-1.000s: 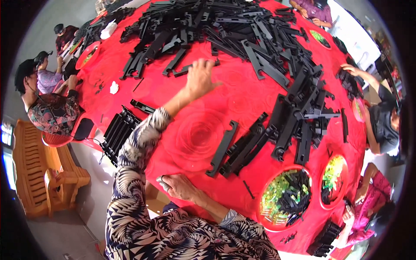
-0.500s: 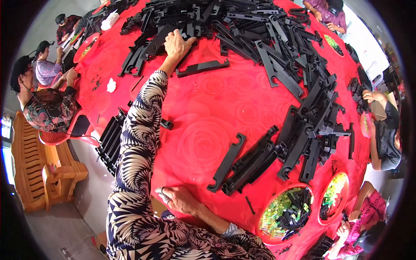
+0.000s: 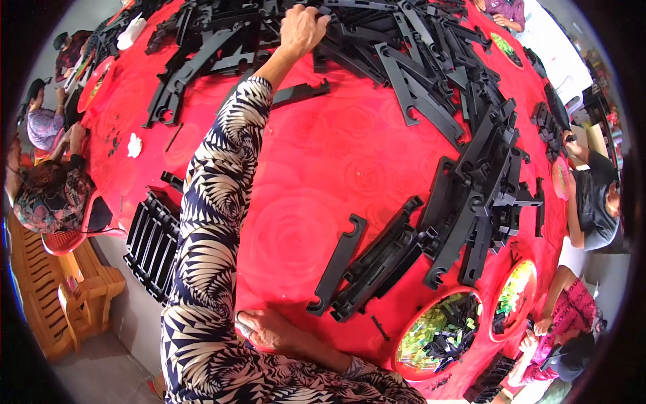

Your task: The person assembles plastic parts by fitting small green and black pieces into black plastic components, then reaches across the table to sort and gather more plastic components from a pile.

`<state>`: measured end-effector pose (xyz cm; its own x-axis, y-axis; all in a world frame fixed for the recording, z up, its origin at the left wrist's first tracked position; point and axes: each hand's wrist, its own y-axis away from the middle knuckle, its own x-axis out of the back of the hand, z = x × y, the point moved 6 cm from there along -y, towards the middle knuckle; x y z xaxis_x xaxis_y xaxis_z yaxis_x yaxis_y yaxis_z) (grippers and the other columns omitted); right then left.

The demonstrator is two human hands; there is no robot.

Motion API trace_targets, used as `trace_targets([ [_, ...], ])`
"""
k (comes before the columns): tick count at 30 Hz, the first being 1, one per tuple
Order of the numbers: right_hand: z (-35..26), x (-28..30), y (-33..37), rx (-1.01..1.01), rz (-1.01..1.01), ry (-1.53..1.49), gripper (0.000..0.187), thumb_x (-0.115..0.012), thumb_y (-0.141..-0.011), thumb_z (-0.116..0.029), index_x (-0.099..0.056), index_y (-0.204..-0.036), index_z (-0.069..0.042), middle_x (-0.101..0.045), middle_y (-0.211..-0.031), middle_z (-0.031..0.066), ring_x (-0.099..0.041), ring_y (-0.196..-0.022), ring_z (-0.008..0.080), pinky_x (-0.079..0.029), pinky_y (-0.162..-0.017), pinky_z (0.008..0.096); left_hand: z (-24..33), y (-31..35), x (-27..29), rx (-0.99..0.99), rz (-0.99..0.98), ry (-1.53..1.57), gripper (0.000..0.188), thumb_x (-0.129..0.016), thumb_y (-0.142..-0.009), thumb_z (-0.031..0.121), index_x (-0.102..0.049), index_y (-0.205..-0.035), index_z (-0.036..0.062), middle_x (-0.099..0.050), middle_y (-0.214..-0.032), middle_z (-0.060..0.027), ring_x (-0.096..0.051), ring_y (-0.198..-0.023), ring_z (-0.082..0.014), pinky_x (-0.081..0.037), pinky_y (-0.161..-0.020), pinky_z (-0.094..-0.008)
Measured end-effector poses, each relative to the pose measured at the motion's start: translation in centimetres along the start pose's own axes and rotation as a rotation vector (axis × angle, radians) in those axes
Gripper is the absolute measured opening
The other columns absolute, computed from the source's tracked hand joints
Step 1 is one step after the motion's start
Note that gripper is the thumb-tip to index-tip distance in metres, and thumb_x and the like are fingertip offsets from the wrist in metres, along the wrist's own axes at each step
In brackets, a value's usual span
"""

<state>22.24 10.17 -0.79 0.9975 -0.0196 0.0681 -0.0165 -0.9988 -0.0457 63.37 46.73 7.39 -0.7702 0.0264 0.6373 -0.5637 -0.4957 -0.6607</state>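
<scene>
My left hand (image 3: 303, 32) is stretched to the far side of the table, on a heap of black slotted plastic strips (image 3: 431, 94). Its fingers are curled down and closed, but the fingertips and whatever lies beneath them are hidden. A single strip (image 3: 303, 93) lies just below that wrist. My right hand (image 3: 269, 331) rests low by the near table edge, fingers curled in; a small greyish thing shows at the fingers, too unclear to name. Right of it, one strip (image 3: 336, 264) lies tilted beside several stacked ones (image 3: 380, 266).
A red tablecloth (image 3: 289, 236) covers the table. Two bowls (image 3: 397, 357) (image 3: 496, 337) of yellow-green and black small pieces stand at the lower right. A black slatted stack (image 3: 151, 242) is left of my arm. Several people sit around; a wooden bench (image 3: 50, 289) stands left.
My left hand has moved farther out and to the right over the heap, and its fingers look more curled. The whole view has shifted a little. My right hand stays near the edge.
</scene>
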Motion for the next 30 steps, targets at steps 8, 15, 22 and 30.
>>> trace_targets([
  [8, -0.1, -0.2, -0.1, 0.133, -0.043, -0.034, 0.013, -0.058, -0.079, -0.009, -0.048, -0.074, -0.002, -0.047, -0.072, 0.0127, -0.05, -0.067, 0.0309, -0.042, -0.065, 0.0416, 3.7, -2.4, -7.3, 0.251, -0.678, -0.012, 0.093, -0.066, -0.072, 0.067, -0.042, -0.142, 0.0107, -0.041, -0.146, -0.015, -0.026, -0.139, -0.0433, -0.026, -0.111, -0.0526],
  [15, 2.9, -2.7, 0.1, -0.06, -0.162, -0.194, 0.017, -0.06, -0.084, -0.006, -0.045, -0.089, -0.005, -0.045, -0.078, 0.0106, -0.05, -0.07, 0.0285, -0.041, -0.063, 0.039, 5.2, -2.5, -6.9, 0.164, -0.664, -0.044, 0.082, -0.055, -0.079, 0.07, -0.05, -0.138, 0.0128, -0.038, -0.148, -0.0135, -0.03, -0.137, -0.0377, -0.027, -0.109, -0.0496],
  [22, 2.6, -1.4, 0.4, -0.307, -0.337, -0.373, 0.017, -0.06, -0.085, -0.009, -0.043, -0.087, -0.005, -0.046, -0.076, 0.0103, -0.053, -0.066, 0.0262, -0.041, -0.059, 0.0391, 3.9, -5.4, -13.4, 0.057, -0.582, -0.268, 0.056, -0.062, -0.079, 0.041, -0.06, -0.12, 0.004, -0.06, -0.123, -0.0179, -0.048, -0.124, -0.0352, -0.04, -0.1, -0.0474],
  [30, -0.3, 0.6, -0.1, -0.063, -0.137, -0.251, 0.012, -0.051, -0.085, -0.014, -0.049, -0.076, -0.006, -0.047, -0.071, 0.0077, -0.049, -0.069, 0.0239, -0.041, -0.063, 0.0357, 3.2, -3.3, -16.1, -0.112, -0.846, -0.239, 0.05, -0.06, -0.082, 0.047, -0.065, -0.114, 0.0083, -0.062, -0.119, -0.0172, -0.058, -0.112, -0.0346, -0.047, -0.092, -0.0438],
])
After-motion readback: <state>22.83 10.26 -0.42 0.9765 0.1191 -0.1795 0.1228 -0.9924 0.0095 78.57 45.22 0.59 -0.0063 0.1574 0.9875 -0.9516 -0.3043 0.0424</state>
